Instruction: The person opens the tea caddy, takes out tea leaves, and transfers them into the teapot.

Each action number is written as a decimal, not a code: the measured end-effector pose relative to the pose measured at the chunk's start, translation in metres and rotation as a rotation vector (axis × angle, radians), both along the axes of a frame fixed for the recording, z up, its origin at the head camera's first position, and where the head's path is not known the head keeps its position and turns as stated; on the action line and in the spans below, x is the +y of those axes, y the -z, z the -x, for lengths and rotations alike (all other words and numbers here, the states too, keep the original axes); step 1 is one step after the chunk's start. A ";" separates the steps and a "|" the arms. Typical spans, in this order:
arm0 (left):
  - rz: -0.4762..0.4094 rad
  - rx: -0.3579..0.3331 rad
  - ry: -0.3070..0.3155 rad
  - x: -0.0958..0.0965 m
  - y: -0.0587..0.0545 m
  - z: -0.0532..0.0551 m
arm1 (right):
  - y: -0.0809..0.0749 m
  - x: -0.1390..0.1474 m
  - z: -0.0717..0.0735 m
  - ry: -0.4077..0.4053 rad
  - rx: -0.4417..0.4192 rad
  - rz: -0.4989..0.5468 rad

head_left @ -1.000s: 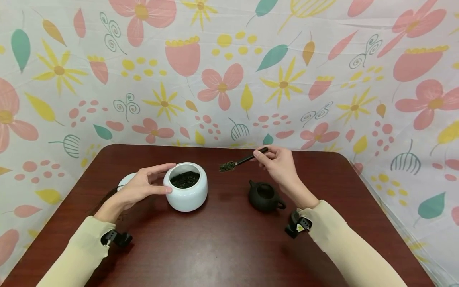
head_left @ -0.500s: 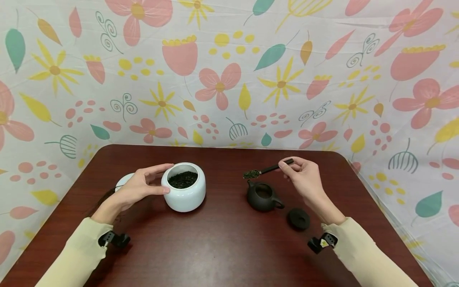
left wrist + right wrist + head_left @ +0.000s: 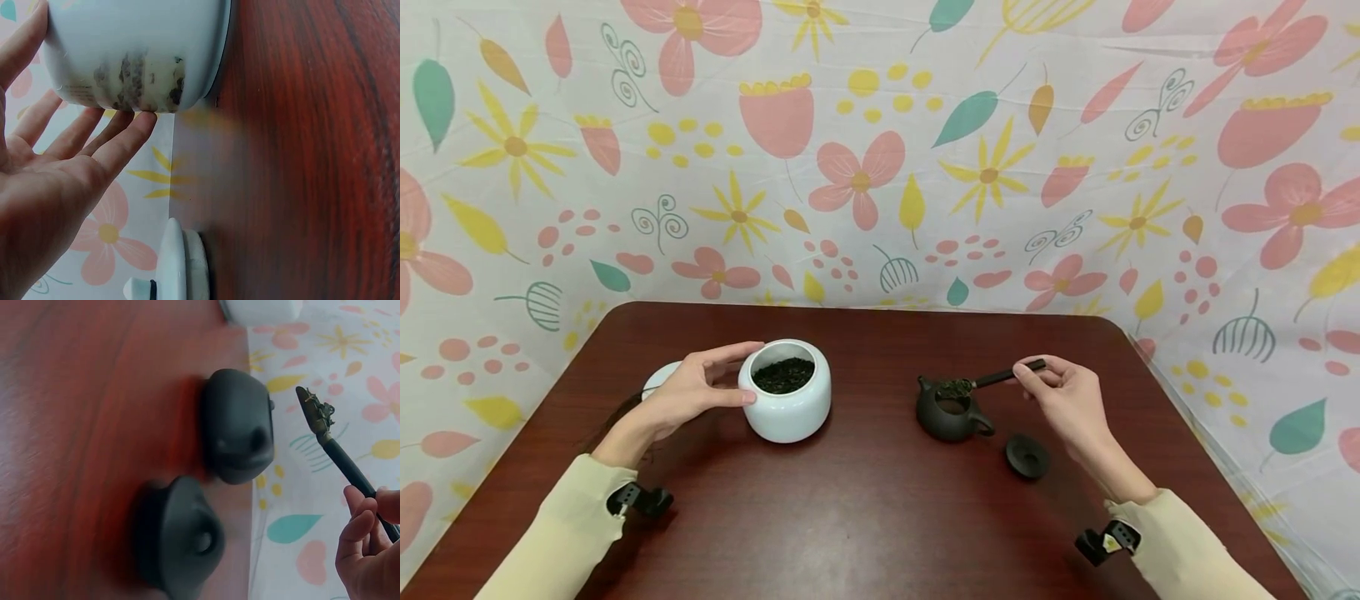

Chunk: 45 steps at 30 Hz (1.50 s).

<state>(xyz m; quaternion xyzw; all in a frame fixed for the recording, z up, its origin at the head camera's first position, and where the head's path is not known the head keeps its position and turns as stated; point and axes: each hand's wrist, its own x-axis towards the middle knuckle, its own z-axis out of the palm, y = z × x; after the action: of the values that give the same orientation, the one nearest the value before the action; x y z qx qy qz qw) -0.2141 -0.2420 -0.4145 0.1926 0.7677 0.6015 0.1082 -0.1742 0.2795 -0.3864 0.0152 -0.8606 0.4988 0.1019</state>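
My left hand (image 3: 681,396) holds the side of a white ceramic tea jar (image 3: 793,417), thumb in front and fingers behind. Dark dry tea leaves (image 3: 784,377) fill much of the jar. In the left wrist view, fingertips press against the patterned side of the jar (image 3: 134,56). My right hand (image 3: 1067,400) pinches the black handle of a tea scoop (image 3: 1000,377). Its blade carries leaves (image 3: 322,412) and overlaps the mouth of a small black teapot (image 3: 946,423) in the head view. The right wrist view has the scoop above the teapot (image 3: 237,419).
The black teapot lid (image 3: 1027,457) lies right of the teapot, below my right hand. Behind my left wrist is the white jar lid (image 3: 658,375), also seen with its knob in the left wrist view. A flowered cloth (image 3: 865,100) hangs behind the dark wooden table (image 3: 850,517).
My right hand has moved right and nearer, bringing the loaded scoop from between jar and teapot to over the teapot. The teapot lid has come into sight. My left hand stays on the jar.
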 end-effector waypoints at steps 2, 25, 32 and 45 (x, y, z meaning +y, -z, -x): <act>-0.002 -0.003 -0.002 0.000 0.000 0.000 | 0.002 0.002 -0.002 0.011 0.003 -0.009; -0.003 -0.004 -0.006 0.000 0.003 0.002 | 0.009 -0.003 0.002 0.035 0.216 -0.236; 0.000 -0.007 -0.008 -0.001 0.003 0.002 | 0.008 -0.010 0.002 0.015 0.287 -0.284; -0.005 -0.005 -0.008 -0.001 0.003 0.002 | 0.005 -0.023 -0.003 -0.093 0.537 -0.387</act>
<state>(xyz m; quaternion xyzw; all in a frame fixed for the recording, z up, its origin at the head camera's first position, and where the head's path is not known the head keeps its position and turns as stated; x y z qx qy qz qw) -0.2157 -0.2426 -0.4178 0.1881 0.7667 0.6044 0.1072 -0.1709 0.2563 -0.3919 0.2042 -0.8801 0.3085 0.2975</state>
